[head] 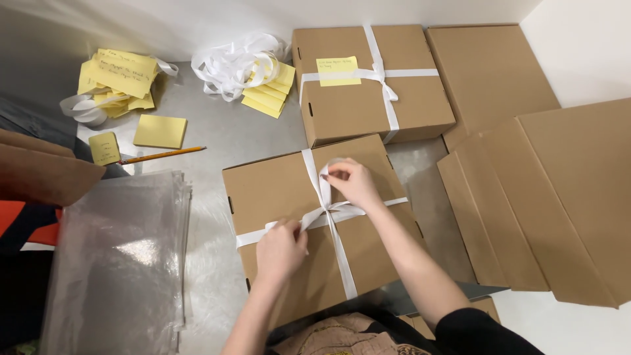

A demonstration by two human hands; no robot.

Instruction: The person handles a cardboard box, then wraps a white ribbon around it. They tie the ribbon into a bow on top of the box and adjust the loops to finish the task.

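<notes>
Ribboned box (276,197) between tied box (368,98) and plastic sleeves (118,263)

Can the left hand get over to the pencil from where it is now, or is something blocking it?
Probably yes. The left hand pinches the white ribbon on the near box; the pencil lies on bare table beyond the plastic sleeves, nothing between. It must release the ribbon first.

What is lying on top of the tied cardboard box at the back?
On the tied cardboard box lie a crossed white ribbon and a yellow sticky note. The shut lid hides its contents.
</notes>
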